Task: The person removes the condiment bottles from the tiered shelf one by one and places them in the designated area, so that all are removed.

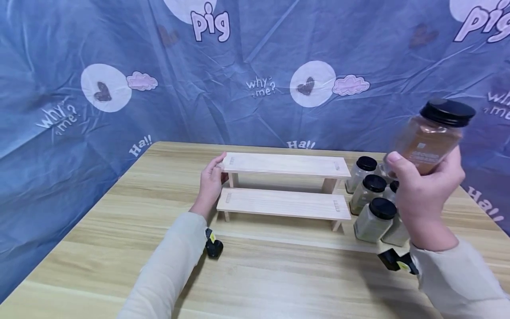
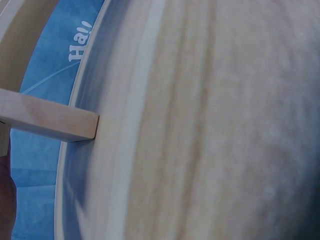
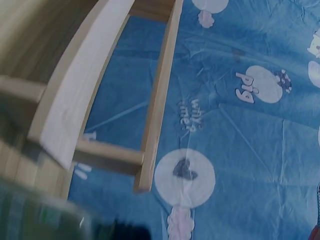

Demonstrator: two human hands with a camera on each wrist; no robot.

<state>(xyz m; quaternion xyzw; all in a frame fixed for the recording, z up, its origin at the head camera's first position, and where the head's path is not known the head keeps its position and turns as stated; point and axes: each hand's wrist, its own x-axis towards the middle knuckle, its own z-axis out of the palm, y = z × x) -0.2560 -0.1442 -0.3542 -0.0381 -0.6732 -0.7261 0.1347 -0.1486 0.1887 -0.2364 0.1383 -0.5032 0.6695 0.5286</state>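
A two-tier wooden rack (image 1: 284,201) stands on the table, its pale boards resting on short legs. My left hand (image 1: 210,186) grips the left end of its upper board (image 1: 284,165); some of the fingers are hidden behind the wood. On the right, my right hand (image 1: 428,195) holds a clear spice jar (image 1: 432,144) of brown powder, black lid up, in the air above several other jars. The nearest of those is a black-lidded jar (image 1: 372,221) with pale contents. Both tiers of the rack (image 3: 82,90) also show in the right wrist view.
Several black-lidded jars, among them a middle one (image 1: 364,195) and a rear one (image 1: 358,175), stand close by the rack's right end. Some are partly hidden by my right hand. A blue printed cloth (image 1: 239,110) hangs behind the wooden table (image 1: 259,274).
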